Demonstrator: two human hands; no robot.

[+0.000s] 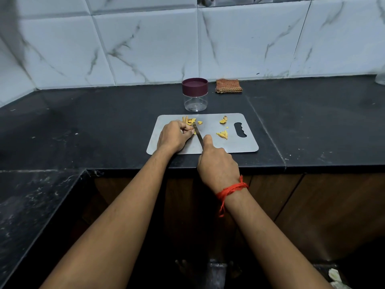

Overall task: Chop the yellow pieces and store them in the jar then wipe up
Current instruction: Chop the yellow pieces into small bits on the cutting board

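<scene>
A steel cutting board (235, 145) lies on the black counter. Yellow pieces sit on it in three small groups: a pile at the top left (190, 120), one at the top right (223, 120) and one at the right (223, 134). My left hand (174, 136) has curled fingers that pin a yellow piece against the board beside the pile. My right hand (216, 163) grips a knife (198, 133), its blade angled down onto the piece next to my left fingertips. A clear jar (195, 94) with a maroon lid on stands just behind the board.
A folded orange checked cloth (228, 85) lies against the tiled wall, right of the jar. The counter's front edge runs just below the board, with a lower counter section at the left. A clear object (380, 79) shows at the far right edge.
</scene>
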